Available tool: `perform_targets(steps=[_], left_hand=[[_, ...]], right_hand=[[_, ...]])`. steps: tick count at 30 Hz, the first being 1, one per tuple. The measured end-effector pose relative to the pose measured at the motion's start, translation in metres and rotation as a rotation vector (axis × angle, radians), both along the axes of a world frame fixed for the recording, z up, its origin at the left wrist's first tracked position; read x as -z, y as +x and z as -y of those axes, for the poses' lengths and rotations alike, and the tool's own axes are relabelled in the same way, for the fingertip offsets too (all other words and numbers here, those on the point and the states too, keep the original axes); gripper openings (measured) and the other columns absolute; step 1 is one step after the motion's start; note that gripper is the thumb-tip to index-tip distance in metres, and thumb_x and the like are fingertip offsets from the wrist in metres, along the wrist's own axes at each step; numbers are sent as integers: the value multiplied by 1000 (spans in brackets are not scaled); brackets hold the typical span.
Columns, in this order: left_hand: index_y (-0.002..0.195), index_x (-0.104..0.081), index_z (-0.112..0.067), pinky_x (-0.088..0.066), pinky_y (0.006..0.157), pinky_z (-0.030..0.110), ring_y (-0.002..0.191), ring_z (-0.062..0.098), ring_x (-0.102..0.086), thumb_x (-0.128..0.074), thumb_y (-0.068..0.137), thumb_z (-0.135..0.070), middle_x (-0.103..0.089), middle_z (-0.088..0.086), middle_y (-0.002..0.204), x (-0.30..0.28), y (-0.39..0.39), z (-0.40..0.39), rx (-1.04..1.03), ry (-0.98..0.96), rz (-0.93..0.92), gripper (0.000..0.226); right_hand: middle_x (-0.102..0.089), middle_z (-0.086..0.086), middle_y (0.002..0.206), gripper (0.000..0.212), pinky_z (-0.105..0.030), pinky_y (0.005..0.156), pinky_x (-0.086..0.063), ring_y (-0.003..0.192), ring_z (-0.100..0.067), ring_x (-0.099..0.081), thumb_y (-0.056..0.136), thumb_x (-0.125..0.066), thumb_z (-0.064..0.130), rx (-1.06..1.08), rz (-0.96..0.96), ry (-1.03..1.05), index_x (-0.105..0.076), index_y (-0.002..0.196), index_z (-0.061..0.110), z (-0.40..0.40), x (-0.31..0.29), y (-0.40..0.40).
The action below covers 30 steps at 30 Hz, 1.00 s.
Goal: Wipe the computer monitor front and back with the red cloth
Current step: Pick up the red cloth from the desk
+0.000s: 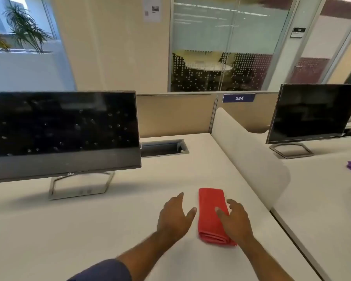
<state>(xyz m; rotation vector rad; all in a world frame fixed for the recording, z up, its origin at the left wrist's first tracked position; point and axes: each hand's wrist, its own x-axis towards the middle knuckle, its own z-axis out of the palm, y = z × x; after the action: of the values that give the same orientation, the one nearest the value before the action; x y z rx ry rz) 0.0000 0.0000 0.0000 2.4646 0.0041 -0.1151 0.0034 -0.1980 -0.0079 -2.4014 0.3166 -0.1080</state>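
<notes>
A dark blue sleeve (103,270) at the bottom edge leads up a bare forearm to the left hand (174,217), which hovers palm-down over the smooth, matte white desk (69,230), its fingers loosely spread and gripping nothing. Just to its right lies the red cloth (210,213), soft and finely napped, folded into a long thick rectangle with rounded layered folds at its near end. The left thumb points toward the cloth's left edge with a narrow strip of desk between them. The right hand (234,221) is over the cloth's right side, fingers open and slack; its thumb lies across the red fabric, though whether it presses down cannot be told. Farther back on the left stands the computer monitor (63,134), a flat, thin-bezelled panel whose glossy black screen is dotted with pale smudges, on an angular open metal stand (79,185). Behind it a rectangular cable slot (163,148) is cut into the desk. A rounded white divider (249,157) separates off a second monitor (312,112) at far right.
</notes>
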Motion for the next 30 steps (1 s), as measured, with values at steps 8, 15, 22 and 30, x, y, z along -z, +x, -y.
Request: perform_targets(steps=[8, 15, 22, 30], left_hand=[[130, -53, -14, -54, 90, 30, 105, 13, -63, -62, 85, -47, -62, 0, 121, 27, -14, 41, -75, -434, -306, 56], [121, -57, -16, -56, 79, 23, 92, 8, -65, -66, 85, -38, -66, -3, 109, 22, -22, 33, -20, -561, -406, 43], [139, -44, -7, -58, 84, 38, 99, 22, -70, -69, 69, -73, -66, 7, 122, 3, -19, -3, -179, -926, -545, 99], [115, -68, -13, -57, 74, 32, 92, 17, -71, -65, 91, -30, -76, 0, 98, -35, -23, -45, -337, -1078, -280, 30]], right_hand=[[-63, -5, 96, 50, -38, 74, -53, 86, -27, -63, 78, -69, 53, 126, -270, 34, -53, 101, 11, -3, 27, 7], [-71, -10, 83, 10, -45, 74, -57, 75, -27, -67, 75, -65, 3, 125, -182, 393, -65, 82, 10, -10, 19, 10], [-70, -15, 105, 34, -48, 81, -58, 94, -36, -68, 81, -57, -9, -85, -231, 876, -61, 110, 8, -26, -31, 1], [-71, -14, 110, 28, -43, 87, -52, 100, -31, -67, 88, -65, 11, -410, -310, 899, -63, 116, 13, -56, -46, -15]])
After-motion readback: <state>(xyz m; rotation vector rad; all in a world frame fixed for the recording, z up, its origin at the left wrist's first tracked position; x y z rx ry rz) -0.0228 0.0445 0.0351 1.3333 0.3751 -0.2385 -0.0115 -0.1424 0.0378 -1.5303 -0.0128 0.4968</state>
